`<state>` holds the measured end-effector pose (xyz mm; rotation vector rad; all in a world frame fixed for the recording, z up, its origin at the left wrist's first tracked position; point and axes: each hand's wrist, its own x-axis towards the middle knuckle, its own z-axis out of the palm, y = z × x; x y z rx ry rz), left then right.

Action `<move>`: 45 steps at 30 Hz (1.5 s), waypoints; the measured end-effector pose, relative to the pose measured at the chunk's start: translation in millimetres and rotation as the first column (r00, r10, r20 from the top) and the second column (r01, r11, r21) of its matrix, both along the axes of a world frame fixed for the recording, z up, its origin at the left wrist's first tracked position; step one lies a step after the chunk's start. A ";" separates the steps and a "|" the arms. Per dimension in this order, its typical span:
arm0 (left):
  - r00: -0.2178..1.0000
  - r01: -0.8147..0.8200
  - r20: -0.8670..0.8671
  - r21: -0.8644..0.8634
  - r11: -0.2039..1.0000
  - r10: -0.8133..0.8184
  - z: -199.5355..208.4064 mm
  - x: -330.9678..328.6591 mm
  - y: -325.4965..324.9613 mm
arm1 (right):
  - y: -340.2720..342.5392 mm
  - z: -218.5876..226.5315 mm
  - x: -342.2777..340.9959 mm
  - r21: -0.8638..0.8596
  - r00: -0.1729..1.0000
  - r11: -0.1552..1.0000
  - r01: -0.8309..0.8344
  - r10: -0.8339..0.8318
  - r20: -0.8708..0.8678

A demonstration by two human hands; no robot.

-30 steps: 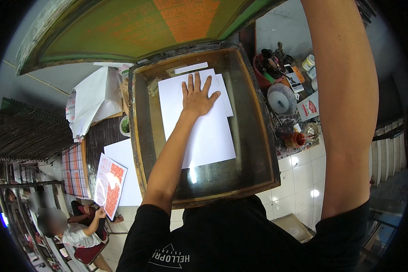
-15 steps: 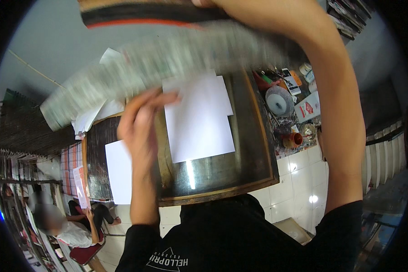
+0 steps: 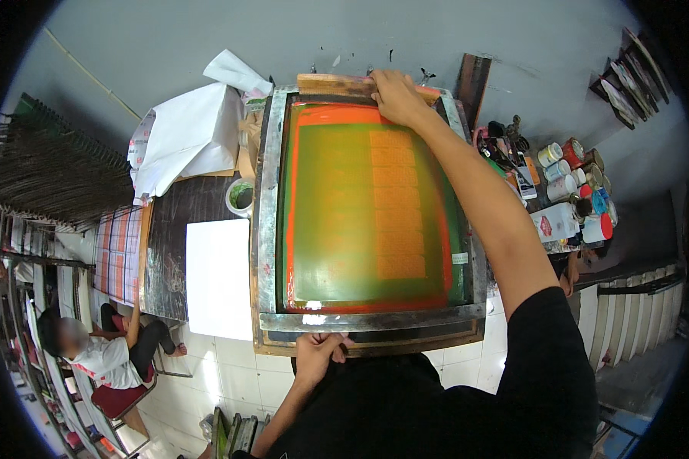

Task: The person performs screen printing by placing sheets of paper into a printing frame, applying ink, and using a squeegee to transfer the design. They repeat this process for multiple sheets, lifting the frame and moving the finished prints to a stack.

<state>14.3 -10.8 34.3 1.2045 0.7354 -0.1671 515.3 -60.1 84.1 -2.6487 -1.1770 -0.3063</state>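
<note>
Lying flat over wooden frame [image 3: 390, 348]: metal-framed screen [image 3: 333, 206], mesh green with orange around border. Dark tabletop [image 3: 167, 268] at left carries white sheet [image 3: 218, 279], just beside screen. Squeegee [image 3: 333, 86] sits across screen's far end. Right hand [image 3: 396, 97] grips it, fingers folded over handle. Left hand [image 3: 318, 357] at near edge, fingers curled together; cannot tell whether they pinch anything.
</note>
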 end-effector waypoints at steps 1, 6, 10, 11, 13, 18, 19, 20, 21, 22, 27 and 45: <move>1.000 0.020 -0.002 0.038 0.999 -0.020 -2.4 -1.0 0.4 | 4.0 -6.6 3.4 0.005 0.999 1.000 -0.030 0.030 0.024; 0.999 0.045 -0.026 0.069 0.997 -0.043 -2.0 -1.6 1.0 | 15.1 -4.0 7.3 -0.143 0.997 0.989 -0.037 0.028 -0.066; 0.999 0.032 0.019 0.075 0.997 -0.033 -8.3 -1.6 1.3 | 4.0 -3.3 -18.4 -0.156 0.992 0.985 -0.074 0.057 -0.115; 0.998 0.062 0.022 0.118 0.991 -0.065 -7.7 -0.9 2.8 | -3.5 -6.0 -30.9 -0.137 0.992 0.987 -0.088 0.074 -0.101; 0.998 0.056 0.035 0.103 0.993 -0.059 -9.5 -0.4 3.8 | -15.7 -1.3 -64.3 -0.120 0.986 0.988 -0.097 0.079 -0.149; 0.996 0.038 0.081 0.075 0.996 -0.044 -3.6 3.9 3.0 | -59.1 1.1 -179.1 -0.038 0.985 0.995 -0.094 0.088 -0.148; 0.995 0.058 0.075 0.082 0.995 -0.064 -3.6 3.7 2.3 | -72.3 7.1 -205.6 -0.013 0.981 0.995 -0.099 0.095 -0.168; 0.994 0.045 0.096 0.071 0.996 -0.052 -3.8 3.4 0.6 | -83.4 9.8 -232.9 -0.007 0.980 0.995 -0.101 0.099 -0.170; 0.992 0.033 0.118 0.059 0.998 -0.040 -4.3 3.2 -0.4 | -93.6 12.2 -259.9 -0.004 0.980 0.995 -0.103 0.100 -0.171; 0.990 0.019 0.138 0.048 0.999 -0.026 -4.6 2.5 -1.1 | -102.8 16.5 -285.3 0.018 0.976 0.993 -0.118 0.119 -0.185; 0.994 -0.010 0.104 -0.285 0.958 0.042 2.8 2.7 9.4 | -114.6 26.7 -331.1 0.125 0.983 0.985 -0.120 0.136 -0.125; 0.980 -0.193 -0.139 -0.528 0.827 0.140 -13.1 1.3 15.0 | -97.2 -10.6 -315.8 -0.059 0.992 0.994 -0.097 0.091 -0.090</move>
